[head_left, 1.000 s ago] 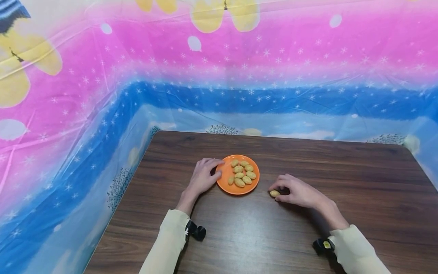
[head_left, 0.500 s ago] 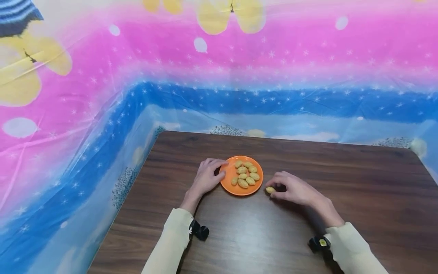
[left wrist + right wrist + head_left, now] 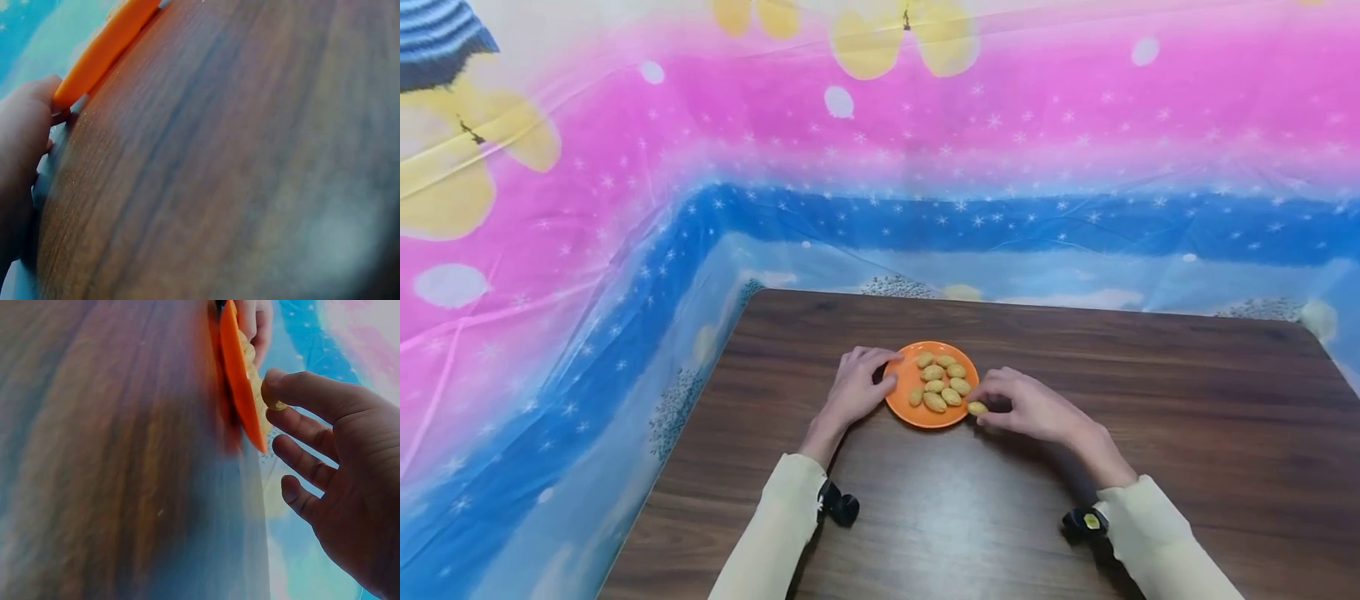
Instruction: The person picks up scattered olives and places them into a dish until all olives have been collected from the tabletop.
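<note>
An orange plate (image 3: 904, 407) carries several oval, tan, ridged nuts (image 3: 933, 374) that look to be in their shells. My left hand (image 3: 855, 385) holds the plate's left rim between thumb and fingers; the left wrist view shows its thumb (image 3: 47, 87) against the plate's edge (image 3: 103, 53). Between thumb and forefinger, my right hand (image 3: 1026, 404) pinches one more nut (image 3: 977, 408) at the plate's right rim. In the right wrist view that nut (image 3: 272, 400) is partly hidden by a fingertip, and the other fingers are loosely bent.
The plate stands on a dark wood-grain table (image 3: 1150, 367), towards its far side. A pink and blue patterned cloth (image 3: 1000, 167) hangs behind the table and along its left. Each wrist wears a small black camera (image 3: 838, 504).
My right hand has moved left with the pinched nut, from the table right of the plate to its right rim. My left hand has stayed at the plate's left rim.
</note>
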Motion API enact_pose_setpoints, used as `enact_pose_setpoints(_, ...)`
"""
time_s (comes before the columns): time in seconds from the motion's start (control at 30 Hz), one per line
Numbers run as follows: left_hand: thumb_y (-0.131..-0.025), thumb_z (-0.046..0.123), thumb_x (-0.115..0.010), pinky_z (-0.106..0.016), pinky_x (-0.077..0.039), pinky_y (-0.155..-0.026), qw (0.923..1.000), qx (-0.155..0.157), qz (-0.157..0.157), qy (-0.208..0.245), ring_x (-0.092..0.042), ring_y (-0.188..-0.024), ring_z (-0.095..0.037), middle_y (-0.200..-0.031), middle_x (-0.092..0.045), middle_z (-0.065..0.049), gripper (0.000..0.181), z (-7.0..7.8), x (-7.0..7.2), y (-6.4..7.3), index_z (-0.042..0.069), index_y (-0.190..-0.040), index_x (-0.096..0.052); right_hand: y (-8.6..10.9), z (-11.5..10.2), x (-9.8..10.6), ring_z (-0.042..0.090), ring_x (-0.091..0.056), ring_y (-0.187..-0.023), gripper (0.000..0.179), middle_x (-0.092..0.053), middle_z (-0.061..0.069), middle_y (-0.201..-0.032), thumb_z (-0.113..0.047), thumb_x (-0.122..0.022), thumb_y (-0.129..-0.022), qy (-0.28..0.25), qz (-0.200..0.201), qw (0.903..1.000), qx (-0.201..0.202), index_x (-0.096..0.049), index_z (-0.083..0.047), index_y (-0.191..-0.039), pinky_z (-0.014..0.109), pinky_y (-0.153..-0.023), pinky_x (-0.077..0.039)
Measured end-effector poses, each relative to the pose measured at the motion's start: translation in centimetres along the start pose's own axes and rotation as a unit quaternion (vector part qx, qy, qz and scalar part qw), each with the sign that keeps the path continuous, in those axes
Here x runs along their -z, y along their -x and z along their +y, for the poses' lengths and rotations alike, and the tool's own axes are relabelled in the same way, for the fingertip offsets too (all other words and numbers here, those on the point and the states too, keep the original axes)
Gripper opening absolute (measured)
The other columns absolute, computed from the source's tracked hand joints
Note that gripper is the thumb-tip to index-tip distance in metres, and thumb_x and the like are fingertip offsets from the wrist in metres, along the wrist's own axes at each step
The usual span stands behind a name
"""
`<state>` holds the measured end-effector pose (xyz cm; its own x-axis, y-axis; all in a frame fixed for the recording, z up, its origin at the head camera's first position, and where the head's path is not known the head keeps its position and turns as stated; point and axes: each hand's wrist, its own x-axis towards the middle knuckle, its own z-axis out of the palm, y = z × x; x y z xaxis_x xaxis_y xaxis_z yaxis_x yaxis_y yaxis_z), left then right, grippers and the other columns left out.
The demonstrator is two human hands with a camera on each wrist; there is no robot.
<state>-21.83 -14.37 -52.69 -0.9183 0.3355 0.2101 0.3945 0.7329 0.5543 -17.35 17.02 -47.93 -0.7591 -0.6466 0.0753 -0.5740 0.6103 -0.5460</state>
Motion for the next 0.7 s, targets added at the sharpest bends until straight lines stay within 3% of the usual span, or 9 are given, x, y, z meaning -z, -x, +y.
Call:
enact_pose_setpoints(0.2,-0.097,0.030,-0.058,-0.047,-0.030,-0.111,1.0000,-0.005,-0.008,0.001,-0.050,-0.119,-0.019,-0.130,-0.064,0.006,0.034,-0.3,0.3,-0.1,0.026,-0.129,-0.066,-2.0,-0.3,-0.3,0.008,-0.054,-0.099,0.030,-0.062,-0.015,-0.111,-0.030,-0.074,-0.090,0.002,0.000,1.0000,0.004,-0.071,-0.026,-0.119,0.034,-0.087,-0.050)
enact_pose_setpoints(0.53,-0.097,0.030,-0.057,-0.047,-0.030,-0.111,0.9999,-0.013,-0.001,-0.005,-0.050,-0.118,-0.019,-0.130,-0.064,0.006,0.032,-0.2,0.4,-0.2,0.025,-0.128,-0.066,-4.3,-1.6,-0.4,0.016,-0.053,-0.090,0.028,-0.066,-0.012,-0.110,-0.033,-0.073,-0.091,0.000,0.034,0.9994,0.011,-0.072,-0.026,-0.118,0.030,-0.075,-0.045)
enact_pose_setpoints(0.7,-0.098,0.031,-0.057,-0.046,-0.030,-0.112,0.9999,-0.005,-0.008,-0.004,-0.050,-0.119,-0.018,-0.130,-0.064,0.007,0.032,-0.1,0.1,0.0,0.026,-0.128,-0.066,-5.4,-2.0,-0.4,0.013,-0.053,-0.095,0.030,-0.067,-0.011,-0.110,-0.034,-0.073,-0.090,-0.002,0.032,0.9995,0.003,-0.073,-0.023,-0.118,0.033,-0.081,-0.047)
